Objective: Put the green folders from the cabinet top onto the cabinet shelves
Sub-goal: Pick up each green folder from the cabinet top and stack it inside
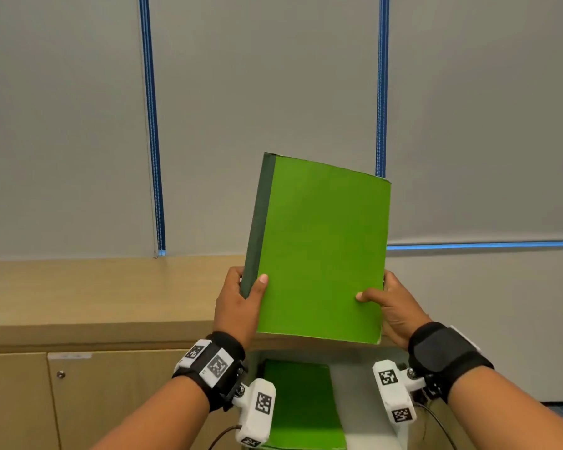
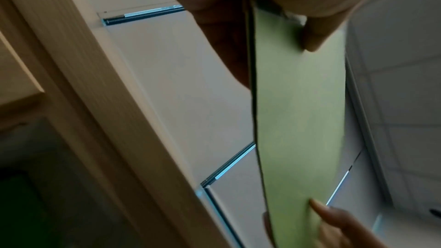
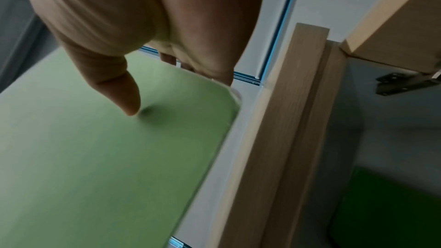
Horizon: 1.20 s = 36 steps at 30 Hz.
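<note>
I hold a green folder [image 1: 319, 248] with a dark green spine up in the air above the wooden cabinet top [image 1: 95, 287], its cover tilted towards me. My left hand [image 1: 238, 303] grips its lower spine edge, thumb on the cover and fingers behind. My right hand [image 1: 390, 306] grips the lower right edge the same way. The folder [image 2: 298, 112] runs edge-on down the left wrist view. In the right wrist view my thumb presses on the folder's cover [image 3: 107, 157]. A second green folder [image 1: 303, 404] lies flat on a white shelf [image 1: 358, 394] inside the open cabinet below my hands.
A closed wooden cabinet door [image 1: 117, 401] with a small lock is at lower left. A grey panelled wall [image 1: 273, 92] with blue strips rises behind the cabinet. An open door with a metal hinge [image 3: 405, 82] shows at right in the right wrist view.
</note>
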{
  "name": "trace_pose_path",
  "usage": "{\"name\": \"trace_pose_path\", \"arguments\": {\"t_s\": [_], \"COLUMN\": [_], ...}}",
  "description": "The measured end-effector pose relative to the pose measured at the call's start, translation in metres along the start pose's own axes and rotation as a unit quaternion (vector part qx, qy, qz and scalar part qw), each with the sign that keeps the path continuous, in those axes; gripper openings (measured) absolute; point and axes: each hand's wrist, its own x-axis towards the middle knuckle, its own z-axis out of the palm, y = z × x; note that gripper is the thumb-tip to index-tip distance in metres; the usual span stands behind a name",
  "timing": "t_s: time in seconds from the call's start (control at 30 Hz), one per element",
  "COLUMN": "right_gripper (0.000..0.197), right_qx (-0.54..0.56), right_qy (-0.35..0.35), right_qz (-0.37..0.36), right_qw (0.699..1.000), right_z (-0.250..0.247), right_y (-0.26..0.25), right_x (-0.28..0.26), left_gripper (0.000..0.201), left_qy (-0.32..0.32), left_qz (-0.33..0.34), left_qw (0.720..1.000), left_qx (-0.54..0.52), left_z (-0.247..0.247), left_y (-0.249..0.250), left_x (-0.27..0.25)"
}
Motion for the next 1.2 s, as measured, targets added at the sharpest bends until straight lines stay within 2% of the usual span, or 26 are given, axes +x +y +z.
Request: {"name": "trace_pose_path", "arguments": {"t_s": [0.13,0.2,0.33,0.57,0.77,0.93,1.07,1.2], "right_gripper": [0.053,0.054,0.055,0.052,0.046,0.048,0.049,0.048], "right_qx": [-0.014,-0.039,-0.082,-0.116,-0.148,-0.167,-0.179,-0.187], "right_qy": [-0.005,-0.013,-0.026,-0.006,-0.017,-0.010,-0.001,0.019], "right_qz": [0.043,0.062,0.111,0.178,0.257,0.326,0.354,0.345], "right_qw": [0.999,0.997,0.990,0.977,0.955,0.931,0.918,0.920], "right_z": [-0.004,-0.006,-0.017,-0.032,-0.054,-0.075,-0.087,-0.087], "right_y": [0.032,0.051,0.098,0.176,0.245,0.299,0.325,0.339], "right_x": [-0.011,-0.019,-0.037,-0.051,-0.058,-0.065,-0.061,-0.037], "left_gripper": [0.013,0.007,0.011,0.011,0.021,0.008,0.021,0.024], "left_qy": [-0.047,-0.079,-0.154,-0.184,-0.224,-0.267,-0.277,-0.254], "left_qz": [-0.060,-0.108,-0.175,-0.220,-0.258,-0.292,-0.319,-0.346], "left_qw": [0.996,0.986,0.961,0.941,0.916,0.894,0.881,0.877], "left_qx": [0.042,0.094,0.145,0.181,0.209,0.210,0.211,0.215], "left_z": [0.002,0.001,0.000,0.004,0.013,0.030,0.048,0.064], "left_y": [-0.053,-0.083,-0.131,-0.176,-0.213,-0.245,-0.271,-0.288], "left_x": [-0.029,-0.044,-0.081,-0.132,-0.175,-0.212,-0.222,-0.208]}}
